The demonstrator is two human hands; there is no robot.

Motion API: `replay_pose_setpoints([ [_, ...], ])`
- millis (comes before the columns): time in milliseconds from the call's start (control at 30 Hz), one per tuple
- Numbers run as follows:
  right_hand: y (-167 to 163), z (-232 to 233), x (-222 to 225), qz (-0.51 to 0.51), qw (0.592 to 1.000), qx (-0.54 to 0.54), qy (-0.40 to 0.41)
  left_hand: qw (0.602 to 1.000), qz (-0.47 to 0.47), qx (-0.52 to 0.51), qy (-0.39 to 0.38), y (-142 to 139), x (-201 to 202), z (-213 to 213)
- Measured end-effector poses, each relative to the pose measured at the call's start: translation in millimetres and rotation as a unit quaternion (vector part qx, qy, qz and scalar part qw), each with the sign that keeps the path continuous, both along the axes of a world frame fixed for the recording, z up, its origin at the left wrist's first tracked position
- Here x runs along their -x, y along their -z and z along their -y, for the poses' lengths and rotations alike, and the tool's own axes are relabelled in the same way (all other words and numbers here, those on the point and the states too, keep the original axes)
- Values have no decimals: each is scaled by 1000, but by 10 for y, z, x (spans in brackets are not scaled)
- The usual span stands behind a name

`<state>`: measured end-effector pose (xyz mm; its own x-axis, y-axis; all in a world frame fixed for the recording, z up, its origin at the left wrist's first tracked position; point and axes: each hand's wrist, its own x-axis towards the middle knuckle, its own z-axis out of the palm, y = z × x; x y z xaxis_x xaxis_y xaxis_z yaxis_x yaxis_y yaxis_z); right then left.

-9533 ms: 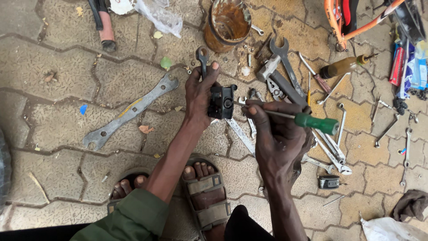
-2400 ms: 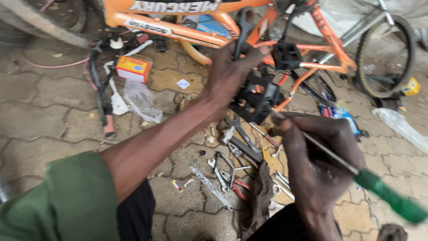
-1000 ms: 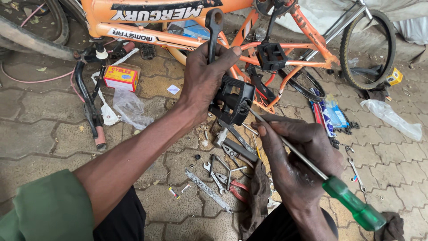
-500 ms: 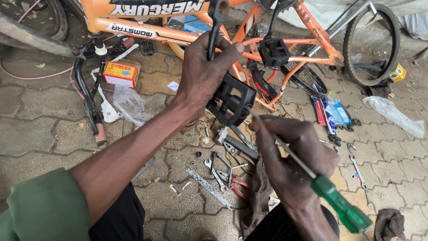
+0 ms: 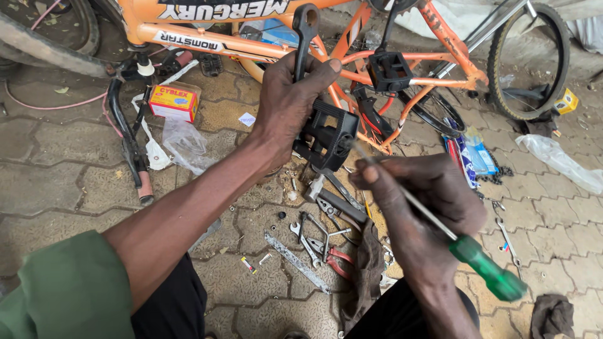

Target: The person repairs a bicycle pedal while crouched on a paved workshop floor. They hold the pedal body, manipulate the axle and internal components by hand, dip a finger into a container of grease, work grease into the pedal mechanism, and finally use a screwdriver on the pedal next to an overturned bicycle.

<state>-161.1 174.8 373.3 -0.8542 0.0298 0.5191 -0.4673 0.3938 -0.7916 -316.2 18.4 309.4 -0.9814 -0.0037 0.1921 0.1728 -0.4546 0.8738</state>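
Pedal (image 5: 326, 135) in left hand (image 5: 289, 103): black plastic, matt, ribbed. Screwdriver (image 5: 440, 229) in right hand (image 5: 418, 207): bare steel shaft, dull shine; handle translucent green plastic, glossy. Wrench (image 5: 304, 25), upper centre: dark metal, matt. Bicycle frame (image 5: 251, 47): orange painted metal, glossy. Small box (image 5: 173, 102), upper left: printed card. Bag (image 5: 187, 144): clear crinkled plastic. Paving (image 5: 56, 169): rough grey concrete, gritty. Sleeve (image 5: 69, 292), lower left: green cloth, matt.

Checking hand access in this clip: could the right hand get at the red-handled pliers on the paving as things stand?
Probably not right away. The right hand is full, gripping the green-handled screwdriver with its tip at the black pedal in the left hand. The pliers lie uncovered just below, so the path itself looks free.
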Motion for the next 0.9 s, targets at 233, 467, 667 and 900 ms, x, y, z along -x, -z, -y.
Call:
replay_pose_setpoints([
  [233,41,-48,-18,-26,997,-78,5,1000,-13,-1,13,11,-19,7],
  [467,72,-55,17,-72,985,-159,5,999,-19,28,-3,-4,-7,5],
  [667,78,-6,0,-49,988,-145,32,998,-40,52,-8,-5,-5,31],
  [900,-3,-4,21,29,993,-95,57,996,-63,63,-1,-29,4,60],
])
